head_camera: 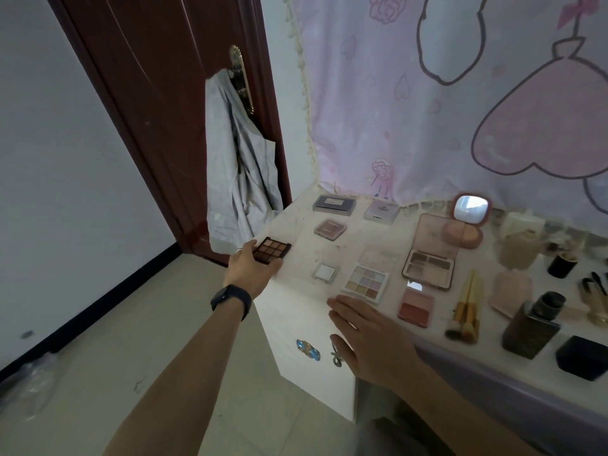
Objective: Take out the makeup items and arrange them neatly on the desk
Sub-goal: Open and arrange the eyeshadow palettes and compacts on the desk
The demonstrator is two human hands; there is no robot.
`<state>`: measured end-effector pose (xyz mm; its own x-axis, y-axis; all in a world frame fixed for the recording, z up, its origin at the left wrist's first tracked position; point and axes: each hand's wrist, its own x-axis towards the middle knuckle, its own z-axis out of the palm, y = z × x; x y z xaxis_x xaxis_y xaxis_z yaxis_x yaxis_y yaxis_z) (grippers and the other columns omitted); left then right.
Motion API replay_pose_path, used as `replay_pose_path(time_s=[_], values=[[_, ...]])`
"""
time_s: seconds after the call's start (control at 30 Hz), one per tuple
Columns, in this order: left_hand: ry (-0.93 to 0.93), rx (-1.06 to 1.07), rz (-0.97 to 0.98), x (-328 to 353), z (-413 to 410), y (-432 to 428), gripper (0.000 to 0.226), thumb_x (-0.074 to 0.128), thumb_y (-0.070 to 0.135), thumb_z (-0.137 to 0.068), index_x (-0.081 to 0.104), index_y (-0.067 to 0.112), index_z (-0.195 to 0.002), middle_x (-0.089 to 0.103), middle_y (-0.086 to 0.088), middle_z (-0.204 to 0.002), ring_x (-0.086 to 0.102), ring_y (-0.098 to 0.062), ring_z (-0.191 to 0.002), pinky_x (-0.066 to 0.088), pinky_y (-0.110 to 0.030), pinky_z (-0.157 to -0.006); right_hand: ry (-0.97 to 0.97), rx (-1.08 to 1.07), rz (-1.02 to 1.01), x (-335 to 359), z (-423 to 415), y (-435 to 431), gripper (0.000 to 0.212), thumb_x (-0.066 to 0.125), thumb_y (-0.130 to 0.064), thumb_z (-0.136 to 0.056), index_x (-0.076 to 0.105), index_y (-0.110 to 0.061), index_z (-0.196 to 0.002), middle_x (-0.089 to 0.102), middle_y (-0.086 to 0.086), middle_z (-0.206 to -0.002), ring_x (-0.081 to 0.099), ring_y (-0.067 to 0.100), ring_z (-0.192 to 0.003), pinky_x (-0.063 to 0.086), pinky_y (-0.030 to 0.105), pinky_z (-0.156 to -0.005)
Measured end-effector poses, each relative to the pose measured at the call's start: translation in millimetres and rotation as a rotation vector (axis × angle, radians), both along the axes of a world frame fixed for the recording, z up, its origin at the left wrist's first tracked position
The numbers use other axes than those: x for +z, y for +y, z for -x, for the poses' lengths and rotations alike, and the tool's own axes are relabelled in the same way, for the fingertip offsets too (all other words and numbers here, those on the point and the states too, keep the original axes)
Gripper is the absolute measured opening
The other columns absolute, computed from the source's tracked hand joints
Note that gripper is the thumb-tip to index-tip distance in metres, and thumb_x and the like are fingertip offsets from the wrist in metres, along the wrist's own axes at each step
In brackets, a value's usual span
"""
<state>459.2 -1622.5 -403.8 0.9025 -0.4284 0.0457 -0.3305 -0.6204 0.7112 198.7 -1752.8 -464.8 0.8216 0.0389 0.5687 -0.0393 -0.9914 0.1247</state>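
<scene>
**Brown palette held at the desk's left edge**

The left hand (251,269) grips an open brown palette (272,251), thumb on top and fingers under its near end. The palette sits over the left edge of the desk (296,291); I cannot tell whether it rests on the top or is just above it. A dark watch (232,299) is on that wrist.

The right hand (368,337) is flat, palm down, fingers straight and close together, holding nothing. It lies over the desk's front edge, just in front of a pastel palette (367,281).

Other makeup lies in rows on the top. Along the back edge are a dark case (334,203) and a lilac case (381,209). In front of the dark case is a pink blush (330,228), and nearer the front a white compact (325,270) beside the pastel palette. To the right stand an open contour palette (429,263) and a mirror compact (471,209), lid up. Near the front edge are a red blush (415,307), gold brushes (465,307), a dark bottle (531,327) and a black box (582,357).

A pink curtain (460,93) hangs behind the desk. Left of it, a grey garment (237,166) hangs from the handle of a dark door (164,93).
</scene>
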Motion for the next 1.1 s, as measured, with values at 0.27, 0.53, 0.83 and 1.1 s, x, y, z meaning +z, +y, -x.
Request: replay_pose_path(time_s=[0.27,0.53,0.83,1.1], values=[[0.033,0.009,-0.014,0,-4,1,0.092,0.071,0.070,-0.066,0.041,0.030,-0.143,0.053,-0.004,-0.135,0.054,-0.025,-0.118,0.050,-0.041,-0.098,-0.022,-0.018,-0.049,2,2,4,0.044,0.050,-0.044,-0.099,0.070,-0.013,-0.123,0.064,0.003,-0.135,0.057,0.019,-0.126,0.048,0.033,-0.104],[0.029,0.009,-0.048,-2,-4,1,0.087,0.069,0.068,-0.072,0.037,0.033,-0.146,0.047,-0.010,-0.138,0.050,-0.032,-0.121,0.046,-0.047,-0.103,-0.016,-0.018,-0.088,3,2,5,0.045,0.050,-0.046,-0.098,0.071,-0.014,-0.122,0.065,0.002,-0.134,0.059,0.018,-0.125,0.046,0.031,-0.104],[-0.107,-0.147,-0.052,23,6,-1,0.075,0.070,0.054,-0.084,0.042,0.022,-0.146,0.049,-0.007,-0.143,0.047,-0.027,-0.130,0.044,-0.047,-0.107,0.014,-0.029,-0.078,11,6,8,0.042,0.056,-0.046,-0.095,0.073,-0.018,-0.120,0.066,0.000,-0.132,0.062,0.018,-0.123,0.052,0.032,-0.099],[-0.378,-0.502,-0.131,78,41,-83,0.037,0.063,0.037,-0.094,0.061,0.021,-0.127,0.060,-0.005,-0.129,0.057,-0.022,-0.117,0.046,-0.030,-0.094,0.047,-0.032,-0.117,18,8,5,0.043,0.053,-0.047,-0.096,0.070,-0.019,-0.125,0.063,-0.003,-0.136,0.054,0.013,-0.130,0.036,0.026,-0.108]])
